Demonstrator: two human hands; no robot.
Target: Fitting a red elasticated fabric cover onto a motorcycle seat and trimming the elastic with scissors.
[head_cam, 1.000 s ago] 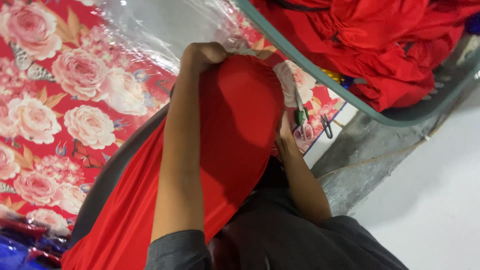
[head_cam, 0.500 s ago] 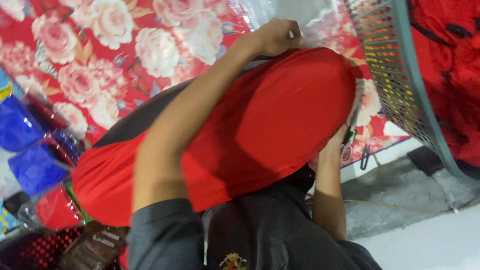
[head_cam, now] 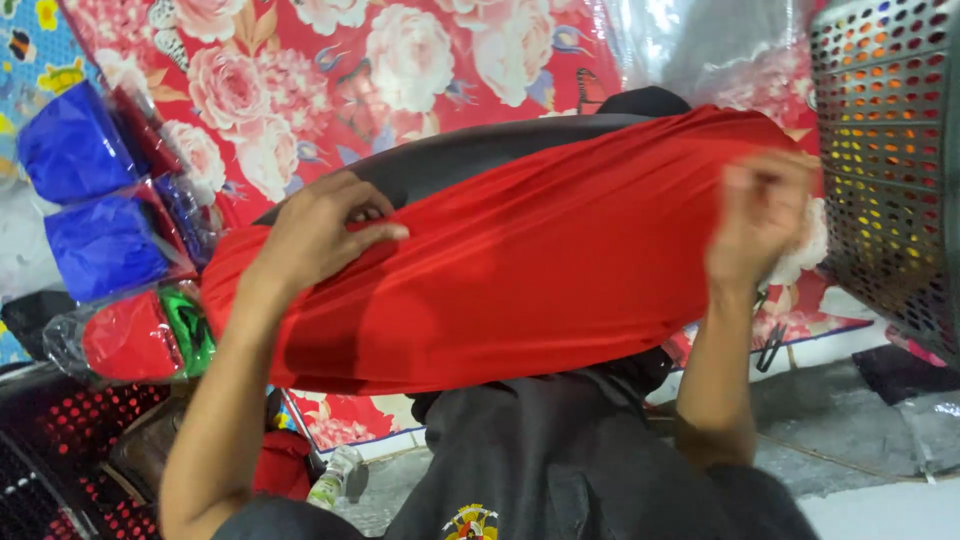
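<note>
Across the middle of the frame the red cloth (head_cam: 540, 270) stretches sideways, with the left hand (head_cam: 320, 235) pinching its left end and the blurry right hand (head_cam: 760, 215) closed on its right end.

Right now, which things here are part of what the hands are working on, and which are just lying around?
In hand:
red cloth, gripped by the left hand and the right hand
black cloth behind it

Lying about:
bagged blue cloths
bagged red and green cloth
perforated basket
flowered mat
</note>
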